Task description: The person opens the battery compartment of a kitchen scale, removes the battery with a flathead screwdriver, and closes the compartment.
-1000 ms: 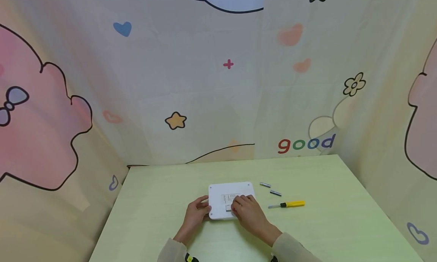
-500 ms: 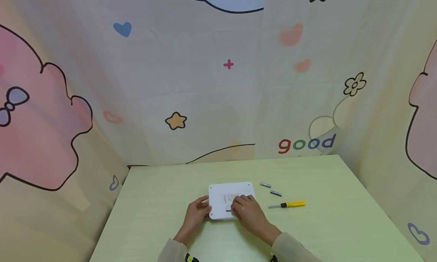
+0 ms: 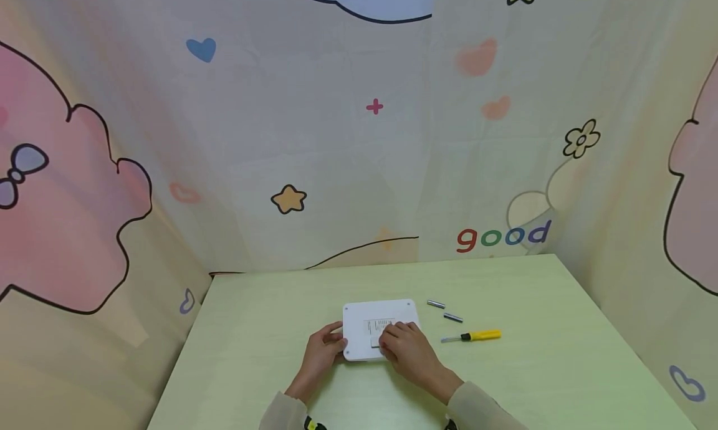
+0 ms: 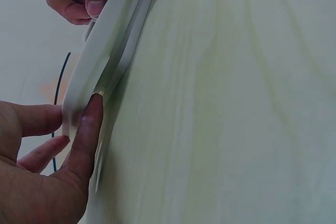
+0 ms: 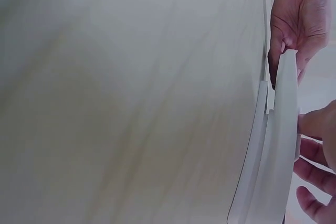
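Note:
A flat white device [image 3: 354, 323] with rounded corners, corner screws and a printed label [image 3: 377, 326] lies on the table. My left hand [image 3: 321, 350] grips its left edge; in the left wrist view a finger [image 4: 90, 124] reaches under the upper shell. Along the near side, a gap shows between that shell and a thin lower plate [image 5: 251, 182]. On the device's upper face, the bent fingers of my right hand [image 3: 408, 350] pinch a small white battery cover [image 3: 374, 342]. The hand hides most of the cover and the device's right near corner.
Two small silver batteries [image 3: 435, 304] lie to the right of the device. Nearer to me is a screwdriver [image 3: 483, 335] with a yellow handle, its tip pointing left. Printed cloth [image 3: 348, 168] hangs behind the pale green table [image 3: 269, 299] and on both sides.

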The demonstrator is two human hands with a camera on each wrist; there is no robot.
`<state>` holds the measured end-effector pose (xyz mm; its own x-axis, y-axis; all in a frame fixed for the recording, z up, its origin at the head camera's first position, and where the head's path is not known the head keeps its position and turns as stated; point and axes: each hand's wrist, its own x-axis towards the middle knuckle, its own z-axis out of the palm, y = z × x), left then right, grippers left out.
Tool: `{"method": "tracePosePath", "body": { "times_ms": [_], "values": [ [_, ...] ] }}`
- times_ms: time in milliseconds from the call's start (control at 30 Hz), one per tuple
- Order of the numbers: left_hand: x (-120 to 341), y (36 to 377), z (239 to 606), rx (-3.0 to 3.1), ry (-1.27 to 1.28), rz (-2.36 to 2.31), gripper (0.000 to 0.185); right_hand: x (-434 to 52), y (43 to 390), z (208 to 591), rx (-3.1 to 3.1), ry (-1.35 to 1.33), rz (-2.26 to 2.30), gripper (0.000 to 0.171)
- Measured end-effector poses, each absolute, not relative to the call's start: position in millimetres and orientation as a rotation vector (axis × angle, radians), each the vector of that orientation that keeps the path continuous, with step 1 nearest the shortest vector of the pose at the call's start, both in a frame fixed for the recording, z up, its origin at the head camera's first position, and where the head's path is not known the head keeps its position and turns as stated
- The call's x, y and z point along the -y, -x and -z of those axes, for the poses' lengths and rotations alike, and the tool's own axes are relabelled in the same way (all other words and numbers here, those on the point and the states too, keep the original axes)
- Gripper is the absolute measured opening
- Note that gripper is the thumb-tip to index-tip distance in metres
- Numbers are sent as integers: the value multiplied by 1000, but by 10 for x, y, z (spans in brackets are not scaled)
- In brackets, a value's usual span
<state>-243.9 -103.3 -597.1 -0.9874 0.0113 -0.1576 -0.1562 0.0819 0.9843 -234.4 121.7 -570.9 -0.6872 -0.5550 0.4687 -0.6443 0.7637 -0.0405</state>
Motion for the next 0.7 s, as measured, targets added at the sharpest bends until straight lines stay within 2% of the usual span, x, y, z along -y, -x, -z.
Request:
{"method": "tracePosePath", "body": {
  "times_ms": [400, 700],
  "values": [
    [1034, 2434, 5963, -2225, 146, -2039, 48, -1230, 2328, 5706, 2568, -886, -254, 7],
    [1027, 2436, 5970, -2230, 151, -2030, 47, -1264, 2195, 5637, 2589, -809, -281, 13]
  ]
}}
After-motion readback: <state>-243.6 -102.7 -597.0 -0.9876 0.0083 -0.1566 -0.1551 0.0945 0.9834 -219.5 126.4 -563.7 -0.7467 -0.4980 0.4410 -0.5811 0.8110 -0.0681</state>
